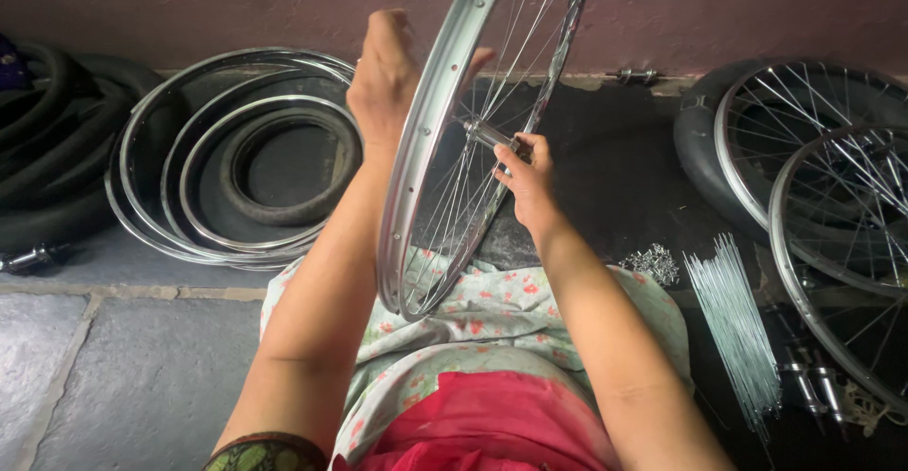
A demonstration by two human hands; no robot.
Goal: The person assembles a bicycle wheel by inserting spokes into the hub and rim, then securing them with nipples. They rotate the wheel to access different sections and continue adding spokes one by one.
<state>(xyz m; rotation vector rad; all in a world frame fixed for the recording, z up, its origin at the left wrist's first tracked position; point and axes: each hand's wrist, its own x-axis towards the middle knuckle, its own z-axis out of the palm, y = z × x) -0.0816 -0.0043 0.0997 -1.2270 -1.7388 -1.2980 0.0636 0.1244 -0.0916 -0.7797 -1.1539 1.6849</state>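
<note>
Centre frame: left hand (383, 78) fingers wrapped on wheel rim (424, 149), right hand (526, 176) pinching hub (485, 134). Best keeps rim steady upright on lap, spokes untangled.

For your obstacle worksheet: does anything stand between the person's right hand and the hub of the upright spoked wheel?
Nothing visible: the right hand already touches the silver metal hub, reaching it from the wheel's open side.

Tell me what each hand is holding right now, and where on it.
Both hold the silver spoked bicycle wheel: left hand on the rim's upper part, right hand with its grip at the metal hub.
</note>
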